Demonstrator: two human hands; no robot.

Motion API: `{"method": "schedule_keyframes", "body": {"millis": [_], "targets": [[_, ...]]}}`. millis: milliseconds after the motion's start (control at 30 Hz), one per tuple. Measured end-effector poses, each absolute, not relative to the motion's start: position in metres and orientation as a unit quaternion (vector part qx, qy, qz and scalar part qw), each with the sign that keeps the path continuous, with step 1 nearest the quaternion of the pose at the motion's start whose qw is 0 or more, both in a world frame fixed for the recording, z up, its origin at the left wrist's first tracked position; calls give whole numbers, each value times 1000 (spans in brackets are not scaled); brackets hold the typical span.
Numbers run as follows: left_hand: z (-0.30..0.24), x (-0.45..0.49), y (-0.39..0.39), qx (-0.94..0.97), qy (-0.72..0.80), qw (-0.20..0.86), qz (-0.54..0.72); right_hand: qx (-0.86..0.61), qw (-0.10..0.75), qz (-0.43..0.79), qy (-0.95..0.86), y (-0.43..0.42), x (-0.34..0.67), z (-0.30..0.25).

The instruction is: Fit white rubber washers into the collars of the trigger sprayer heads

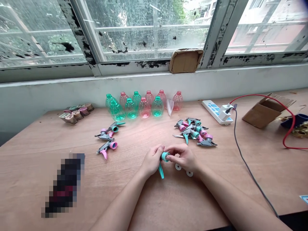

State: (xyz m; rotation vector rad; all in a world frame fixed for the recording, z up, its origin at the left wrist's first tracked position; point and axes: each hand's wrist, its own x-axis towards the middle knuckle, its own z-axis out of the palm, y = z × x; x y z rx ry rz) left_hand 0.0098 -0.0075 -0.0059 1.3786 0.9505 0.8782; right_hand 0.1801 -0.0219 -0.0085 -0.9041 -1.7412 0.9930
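In front of me, my left hand is closed around a trigger spray head with a turquoise collar; its turquoise trigger points down. My right hand pinches at the open mouth of that collar, and its fingertips partly hide the opening. Whether a small part sits between those fingertips cannot be made out. Beneath the right hand lie two white washers on the table. A pile of grey, pink and turquoise spray heads is beyond my right hand. Several more spray heads lie to the left.
Green and pink clear bottles stand in rows by the wall, with a clear plastic bag among them. Small containers are at the back left. To the right are a power strip, cables and a cardboard box. A blurred dark object lies left.
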Motion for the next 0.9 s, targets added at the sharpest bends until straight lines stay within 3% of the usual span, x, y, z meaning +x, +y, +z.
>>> {"method": "schedule_keyframes", "body": {"millis": [467, 900], "targets": [[-9, 9, -7, 626, 425, 532, 380, -376, 451, 404, -701, -23, 179, -14], [-3, 10, -6, 681, 422, 499, 329, -348, 422, 533, -646, -21, 184, 1]]}}
